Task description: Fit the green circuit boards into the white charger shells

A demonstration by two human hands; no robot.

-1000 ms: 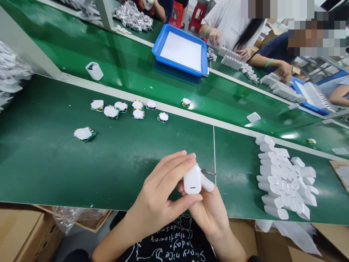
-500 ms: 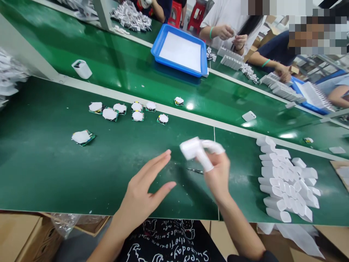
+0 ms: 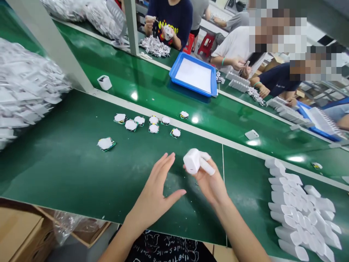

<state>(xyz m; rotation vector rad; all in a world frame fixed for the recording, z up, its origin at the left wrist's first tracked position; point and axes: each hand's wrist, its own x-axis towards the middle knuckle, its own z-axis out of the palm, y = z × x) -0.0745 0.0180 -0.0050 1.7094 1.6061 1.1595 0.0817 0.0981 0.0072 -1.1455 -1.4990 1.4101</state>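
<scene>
My right hand (image 3: 208, 174), with white covers on two of its fingers, grips a small white plastic housing (image 3: 192, 161) above the green bench (image 3: 131, 182). The housing's end face, with a small slot, points toward me. Just left of it, my left hand (image 3: 159, 183) hovers with fingers stretched and thumb apart, holding nothing. Beyond my left hand lie several small circuit boards topped with white pads; the closest is a circuit board (image 3: 105, 143) at the left. A dark thin tool under my right hand is mostly hidden.
Several white housings (image 3: 302, 211) stand grouped at the right. A heap of white parts (image 3: 29, 87) fills the far left beside a grey post (image 3: 51, 43). Past a pale strip, a green belt carries single housings and a blue tray (image 3: 174, 74). Co-workers sit opposite.
The view has swung left, showing more of the heap. The white housing has turned so that its slotted end faces me. My left hand stays open beside it.
</scene>
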